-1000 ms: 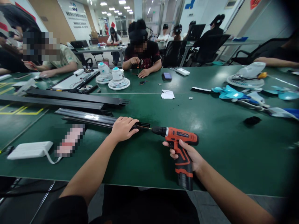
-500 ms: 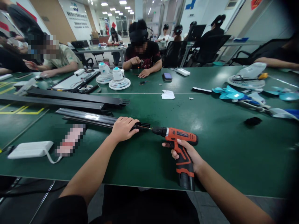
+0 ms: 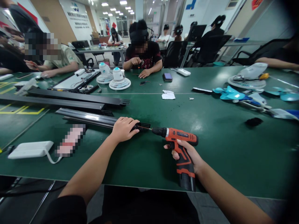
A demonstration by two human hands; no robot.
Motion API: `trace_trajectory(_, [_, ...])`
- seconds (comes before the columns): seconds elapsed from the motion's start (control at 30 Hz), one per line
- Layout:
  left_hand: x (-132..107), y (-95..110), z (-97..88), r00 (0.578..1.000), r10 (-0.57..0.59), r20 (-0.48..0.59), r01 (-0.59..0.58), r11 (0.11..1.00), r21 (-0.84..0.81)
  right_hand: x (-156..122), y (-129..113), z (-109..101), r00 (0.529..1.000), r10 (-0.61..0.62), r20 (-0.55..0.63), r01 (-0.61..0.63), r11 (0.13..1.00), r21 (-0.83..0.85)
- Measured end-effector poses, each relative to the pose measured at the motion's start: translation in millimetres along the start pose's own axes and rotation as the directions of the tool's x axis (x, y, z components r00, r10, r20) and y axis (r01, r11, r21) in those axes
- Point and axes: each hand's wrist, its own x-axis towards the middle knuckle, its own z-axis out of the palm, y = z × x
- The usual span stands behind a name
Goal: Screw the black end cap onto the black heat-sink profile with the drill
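Observation:
My right hand (image 3: 185,154) grips the handle of an orange and black cordless drill (image 3: 181,146), which lies level above the green table (image 3: 221,149). The drill's bit points left into the end of a long black metal rail (image 3: 91,119). My left hand (image 3: 123,128) is closed over that end of the rail and presses it to the table. The rail's tip shows just past my fingers, touching the bit.
More black rails (image 3: 70,99) lie behind, at left. A white power bank (image 3: 30,149) sits at the near left edge. Two small white fans (image 3: 119,79), a phone (image 3: 167,76), paper scraps (image 3: 168,95) and blue fan parts (image 3: 235,95) lie farther off. Other people sit across the table.
Almost nothing has moved. The drill and my right hand shifted very slightly lower and to the right; my left hand stays on the rail.

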Motion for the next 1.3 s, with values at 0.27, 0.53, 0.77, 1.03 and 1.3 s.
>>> trace_trajectory(0.27, [0,1,-1.7,1.000,-0.003,0.017,0.003,1.000,0.000,2,-2,1,0.997,-0.074,-0.038,0.077,0.995,0.069])
trace_trajectory(0.53, [1,1,-3.6,0.999,0.010,0.041,-0.010,1.000,0.001,0,-2,7,0.990,-0.081,-0.114,0.092,0.992,0.092])
trace_trajectory(0.77, [0,-1,-1.8,0.999,0.011,0.036,-0.011,1.000,0.000,-1,-1,6,0.991,-0.072,-0.112,0.079,0.995,0.059])
trace_trajectory(1.03, [0,-1,-1.3,1.000,0.004,0.024,-0.004,1.000,-0.018,-3,-1,1,0.998,-0.014,0.066,0.006,0.993,0.120])
trace_trajectory(1.3, [1,-1,-1.1,1.000,0.009,0.027,-0.008,1.000,-0.016,4,8,-1,0.982,-0.124,0.141,0.098,0.979,0.182])
